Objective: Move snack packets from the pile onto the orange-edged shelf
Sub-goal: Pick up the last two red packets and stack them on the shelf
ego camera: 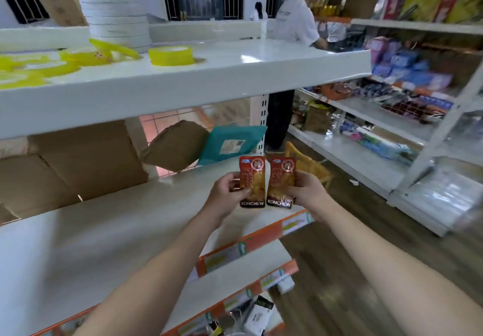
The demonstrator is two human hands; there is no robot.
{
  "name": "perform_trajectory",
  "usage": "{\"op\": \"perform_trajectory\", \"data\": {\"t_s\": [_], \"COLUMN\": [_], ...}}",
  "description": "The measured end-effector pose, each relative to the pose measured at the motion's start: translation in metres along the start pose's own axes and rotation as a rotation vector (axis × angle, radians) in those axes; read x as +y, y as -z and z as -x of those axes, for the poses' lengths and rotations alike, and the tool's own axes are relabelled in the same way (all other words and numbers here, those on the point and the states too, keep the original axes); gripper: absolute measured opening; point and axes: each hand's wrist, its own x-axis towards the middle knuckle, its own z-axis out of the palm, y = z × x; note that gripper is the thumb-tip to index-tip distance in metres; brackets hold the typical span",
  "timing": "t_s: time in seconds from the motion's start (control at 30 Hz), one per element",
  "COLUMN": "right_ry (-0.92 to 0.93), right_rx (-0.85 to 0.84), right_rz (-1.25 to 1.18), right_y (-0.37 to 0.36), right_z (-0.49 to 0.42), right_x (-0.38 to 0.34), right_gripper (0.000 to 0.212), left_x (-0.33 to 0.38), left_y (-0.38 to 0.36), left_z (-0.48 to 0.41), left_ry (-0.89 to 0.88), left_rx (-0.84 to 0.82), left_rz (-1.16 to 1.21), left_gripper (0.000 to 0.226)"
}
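Two packets: left hand [226,192] grips one [251,181], right hand [305,191] the other [281,182].

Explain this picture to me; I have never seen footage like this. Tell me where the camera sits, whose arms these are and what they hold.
There is no machine here. A person wears one wide-angle camera on the head, so you look forward and down along their own two arms. The left hand grips a red snack packet, and the right hand grips a second red packet. The packets are upright and side by side, both printed KONCHEW. They are held above the white shelf with the orange edge, not yet set down. Farther back on that shelf lie a cardboard box, a brown parcel and a teal mailer. The shelf above carries yellow rolls. Behind, another person stands in the aisle.
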Motion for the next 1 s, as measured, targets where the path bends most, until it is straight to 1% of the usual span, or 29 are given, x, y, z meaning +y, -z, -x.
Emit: {"op": "perform_trajectory", "data": {"t_s": [0.07,0.17,0.3,0.4,0.6,0.83,1.0], "right_ry": [0.016,0.014,-0.031,-0.059,-0.106,-0.184,-0.222], "right_rx": [0.035,0.124,0.269,0.348,0.462,0.601,0.718], "right_rz": [-0.023,-0.001,-0.032,-0.060,-0.059,-0.068,-0.070], "right_y": [0.038,0.097,0.179,0.237,0.341,0.427,0.480], "right_z": [0.008,0.017,0.033,0.053,0.101,0.139,0.137], "right_x": [0.006,0.024,0.056,0.075,0.120,0.164,0.188], "right_gripper": [0.026,0.026,0.037,0.039,0.044,0.040,0.037], "left_x": [0.008,0.016,0.026,0.032,0.039,0.035,0.034], "left_y": [-0.036,-0.097,-0.184,-0.252,-0.379,-0.495,-0.565], "left_z": [-0.011,-0.025,-0.036,-0.040,-0.034,-0.035,-0.062], "left_ry": [-0.033,-0.059,-0.090,-0.091,-0.085,-0.050,-0.025], "left_rx": [-0.063,-0.164,-0.313,-0.411,-0.587,-0.762,-0.847], "left_rz": [0.013,0.005,-0.001,-0.039,-0.035,-0.038,-0.070], "left_gripper": [0.033,0.035,0.041,0.044,0.038,0.033,0.032]}}
